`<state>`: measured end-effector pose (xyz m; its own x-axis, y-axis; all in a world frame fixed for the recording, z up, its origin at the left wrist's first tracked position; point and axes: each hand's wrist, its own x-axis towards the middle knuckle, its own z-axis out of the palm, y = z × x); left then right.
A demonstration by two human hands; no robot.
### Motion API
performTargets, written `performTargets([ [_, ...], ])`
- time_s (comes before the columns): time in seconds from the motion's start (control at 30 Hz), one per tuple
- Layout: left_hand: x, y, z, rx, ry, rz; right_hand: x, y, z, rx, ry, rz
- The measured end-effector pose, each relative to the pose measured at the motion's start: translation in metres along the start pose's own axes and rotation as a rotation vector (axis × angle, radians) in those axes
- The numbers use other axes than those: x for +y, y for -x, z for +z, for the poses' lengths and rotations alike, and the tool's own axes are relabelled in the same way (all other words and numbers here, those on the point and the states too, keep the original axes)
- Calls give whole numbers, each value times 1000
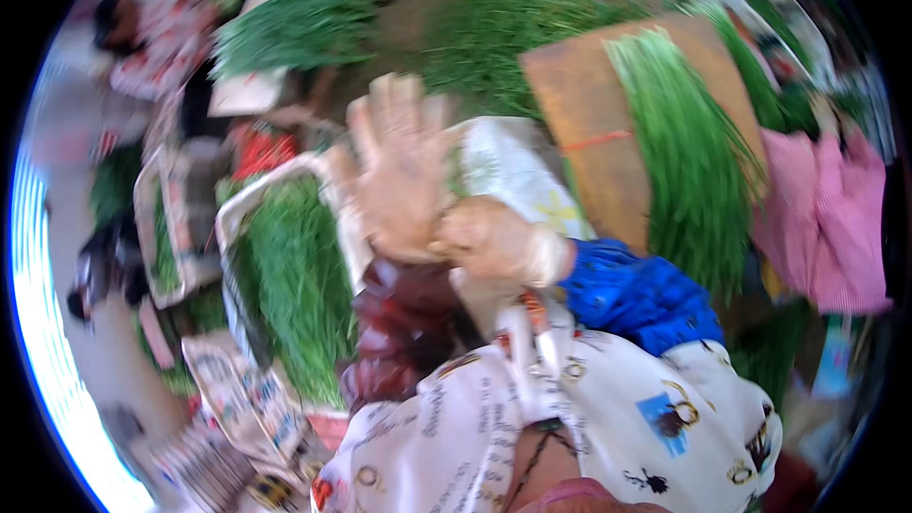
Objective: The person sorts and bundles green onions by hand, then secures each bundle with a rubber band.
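Observation:
My left hand [394,166], in a pale thin glove below a dark red sleeve cover [399,323], is raised with its fingers spread, slightly blurred. At the heel of that hand my right hand [489,237] is closed, its fingertips pinching the left glove at the wrist. A whitish glove cuff [548,256] circles the right wrist, above a blue sleeve cover [636,294]. Right of the hands, long green stalks [684,152] with pale ends lie across a brown board [598,85]. A white sack [508,161] lies just behind my hands.
Green stalks [299,275] fill a white-lined basket [228,228] on the left. More greens [513,28] cover the ground ahead. A person in a patterned top [171,52] is at the far left; another person's pink checked sleeve [822,218] is at the right. A patterned bag [247,399] stands lower left.

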<state>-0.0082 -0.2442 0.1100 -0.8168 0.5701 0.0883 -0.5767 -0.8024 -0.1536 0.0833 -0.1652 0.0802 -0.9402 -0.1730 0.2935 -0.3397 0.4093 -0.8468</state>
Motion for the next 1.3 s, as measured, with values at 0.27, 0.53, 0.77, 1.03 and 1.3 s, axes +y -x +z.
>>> performTargets([
  [0.27, 44, -8, -18, 38, -1229, 254, 14, -26, 33, -118, 23, -34],
  [0.53, 101, 83, 7, 203, -1616, 387, 14, -76, 65, -34, -339, 132],
  [0.77, 88, 134, 18, 233, -1884, 449, -30, -114, 68, -269, -640, 192],
  [1.03, 81, 147, -16, 505, -1917, 545, -36, -106, 120, -596, -785, 362],
  [1.3, 87, 203, -23, 511, -1879, 629, -50, -108, 160, -1127, -665, 635],
])
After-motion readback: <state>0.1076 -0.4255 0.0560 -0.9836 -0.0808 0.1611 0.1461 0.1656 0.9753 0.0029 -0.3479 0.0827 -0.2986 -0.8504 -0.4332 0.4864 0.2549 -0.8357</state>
